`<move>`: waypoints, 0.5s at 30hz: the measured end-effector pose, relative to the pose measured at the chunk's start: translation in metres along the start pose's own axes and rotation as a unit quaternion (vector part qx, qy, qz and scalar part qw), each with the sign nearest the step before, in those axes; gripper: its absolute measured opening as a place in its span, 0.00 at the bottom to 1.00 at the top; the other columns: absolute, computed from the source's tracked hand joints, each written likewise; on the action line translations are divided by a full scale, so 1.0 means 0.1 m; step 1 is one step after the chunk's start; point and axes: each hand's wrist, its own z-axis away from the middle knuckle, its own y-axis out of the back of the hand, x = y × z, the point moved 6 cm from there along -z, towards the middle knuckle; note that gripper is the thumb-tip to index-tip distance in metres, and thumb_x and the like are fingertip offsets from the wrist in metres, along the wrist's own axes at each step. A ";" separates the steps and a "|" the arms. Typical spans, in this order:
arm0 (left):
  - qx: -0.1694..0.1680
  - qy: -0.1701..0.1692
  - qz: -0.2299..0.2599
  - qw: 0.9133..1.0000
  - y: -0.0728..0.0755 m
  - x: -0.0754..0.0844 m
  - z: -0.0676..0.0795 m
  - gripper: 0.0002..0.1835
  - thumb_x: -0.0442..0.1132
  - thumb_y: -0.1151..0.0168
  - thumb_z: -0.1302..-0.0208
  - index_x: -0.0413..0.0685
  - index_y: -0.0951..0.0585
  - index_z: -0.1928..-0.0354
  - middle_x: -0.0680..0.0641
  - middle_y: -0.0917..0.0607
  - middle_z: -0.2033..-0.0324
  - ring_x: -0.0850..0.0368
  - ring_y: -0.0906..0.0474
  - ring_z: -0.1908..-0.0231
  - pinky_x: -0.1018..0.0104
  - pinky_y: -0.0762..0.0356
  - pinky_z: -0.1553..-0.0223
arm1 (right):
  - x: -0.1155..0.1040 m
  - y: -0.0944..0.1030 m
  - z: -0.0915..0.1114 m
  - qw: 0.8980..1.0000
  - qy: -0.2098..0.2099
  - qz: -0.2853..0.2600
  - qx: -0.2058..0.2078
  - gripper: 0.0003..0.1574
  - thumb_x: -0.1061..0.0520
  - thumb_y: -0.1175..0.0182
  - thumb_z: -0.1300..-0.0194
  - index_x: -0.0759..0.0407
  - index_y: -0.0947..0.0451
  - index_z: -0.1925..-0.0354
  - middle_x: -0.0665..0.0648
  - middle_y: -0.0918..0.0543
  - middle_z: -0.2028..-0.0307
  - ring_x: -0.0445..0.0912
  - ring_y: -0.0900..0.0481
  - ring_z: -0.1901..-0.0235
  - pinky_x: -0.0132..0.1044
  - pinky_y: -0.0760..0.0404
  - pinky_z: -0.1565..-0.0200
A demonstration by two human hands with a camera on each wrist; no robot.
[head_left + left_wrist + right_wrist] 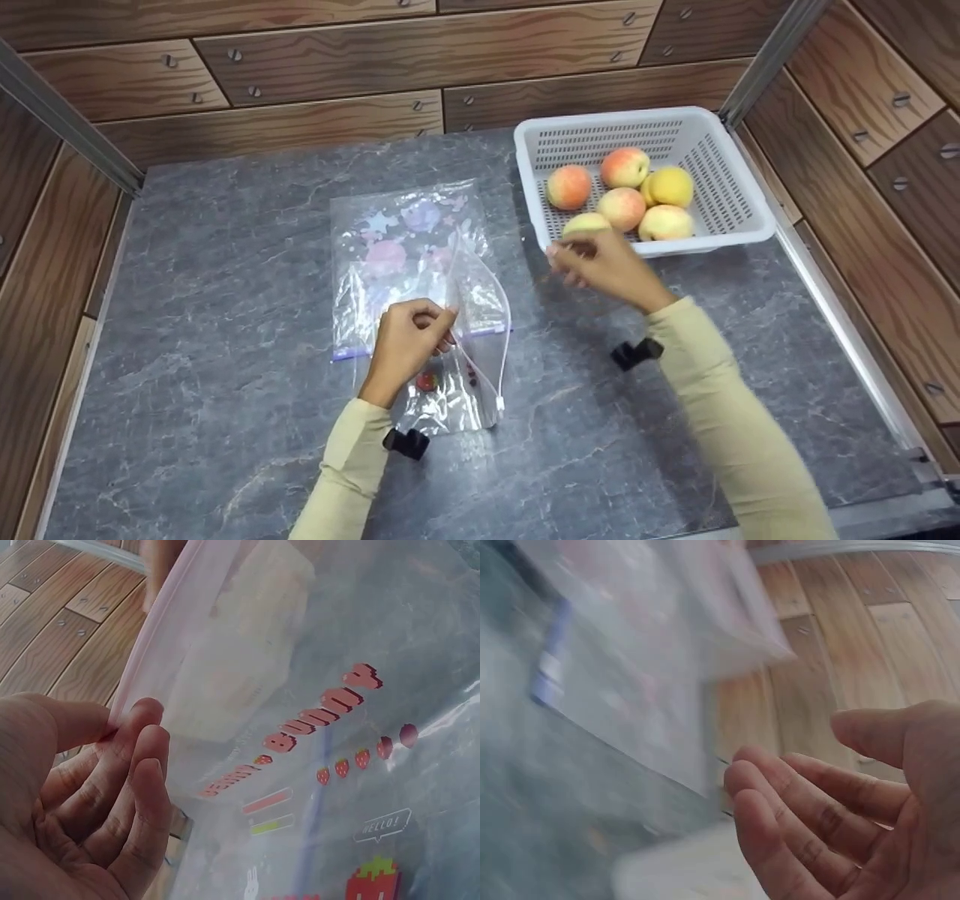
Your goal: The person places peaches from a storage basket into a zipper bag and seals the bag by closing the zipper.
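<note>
My left hand [411,341] pinches the edge of a clear zip bag [480,289] between thumb and fingers. The bag's pink-trimmed mouth gapes toward the right, with a white slider at its near end. Red lettering and small strawberry prints [363,758] show on its side in the left wrist view. Beneath lies a second clear bag [386,259] with pastel prints and a purple zip strip. Near the front left corner of a white basket [720,244], my right hand [607,266] hovers with loosely bent fingers and holds nothing. Several peaches [568,187] sit in the basket, one partly hidden behind that hand.
The grey marbled tabletop [225,300] carries everything. Wood-patterned panels [337,60] stand along the back and both sides, with metal posts [772,60] at the corners. A black wrist mount [636,352] juts from the right sleeve.
</note>
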 end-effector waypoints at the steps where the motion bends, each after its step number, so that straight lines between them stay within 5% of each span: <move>1: 0.000 0.002 0.002 1.000 0.01 -0.01 0.00 0.15 0.39 0.33 0.31 0.35 0.16 0.74 0.50 0.16 0.85 0.51 0.18 0.84 0.67 0.21 0.82 | -0.05 0.12 -0.05 1.000 0.011 0.013 0.012 0.18 0.52 0.39 0.26 0.67 0.17 0.50 0.64 0.13 0.64 0.55 0.17 0.71 0.37 0.15 0.72; 4: 0.000 0.008 0.010 1.000 0.02 -0.03 0.01 0.16 0.41 0.33 0.31 0.35 0.17 0.74 0.48 0.16 0.84 0.48 0.18 0.83 0.68 0.21 0.81 | -0.16 0.44 -0.21 0.996 0.031 0.066 0.059 0.19 0.54 0.36 0.29 0.67 0.18 0.48 0.63 0.14 0.61 0.52 0.18 0.68 0.36 0.16 0.67; 8: -0.005 0.013 0.027 1.000 0.00 -0.07 0.02 0.17 0.41 0.33 0.32 0.36 0.17 0.75 0.45 0.16 0.84 0.46 0.18 0.83 0.66 0.20 0.81 | -0.14 0.76 -0.46 0.984 0.019 0.140 0.109 0.22 0.57 0.35 0.31 0.68 0.20 0.44 0.67 0.15 0.51 0.56 0.18 0.54 0.46 0.18 0.48; 15: -0.017 0.009 0.026 0.999 -0.04 -0.09 0.03 0.17 0.42 0.33 0.31 0.35 0.18 0.74 0.42 0.16 0.84 0.37 0.18 0.81 0.51 0.16 0.78 | 0.15 0.98 -0.78 0.957 0.006 0.273 0.096 0.27 0.64 0.39 0.37 0.71 0.24 0.40 0.73 0.22 0.40 0.67 0.29 0.37 0.61 0.32 0.35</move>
